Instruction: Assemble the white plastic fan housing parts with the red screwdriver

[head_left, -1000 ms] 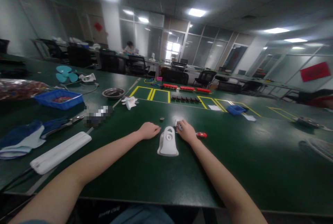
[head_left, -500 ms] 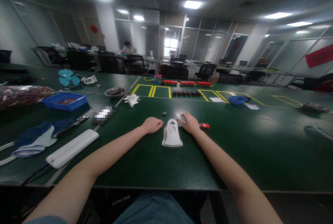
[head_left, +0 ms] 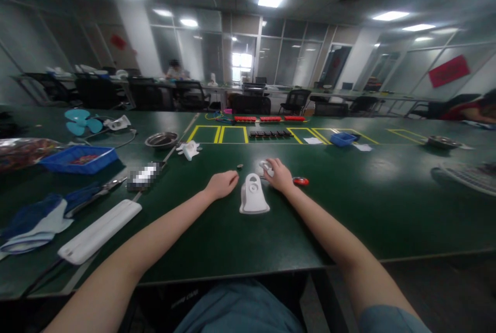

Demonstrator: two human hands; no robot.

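Note:
A white plastic stand [head_left: 254, 197] with a rounded top and a wide foot stands upright on the green table between my hands. My right hand [head_left: 279, 175], just beyond it to the right, has its fingers closed around a small white plastic part [head_left: 265, 167]. Beside that hand lies a screwdriver with a red handle [head_left: 300, 181], its shaft partly covered by the hand. My left hand [head_left: 221, 185] rests left of the stand, fingers curled in; whatever they may hold is hidden. Close to its fingertips is a small dark metal piece [head_left: 239, 166].
To the left are a white power strip [head_left: 101, 231], a blue tray [head_left: 79, 163], a metal bowl [head_left: 161, 140], blue fan blades [head_left: 82, 122] and a white fan part [head_left: 189, 150]. A black rack [head_left: 271, 135] and a blue bin [head_left: 343, 139] stand farther back.
The camera has turned slightly, so most things sit farther left in view. Both hands stay near the stand; the right fingers have shifted a little on the white part.

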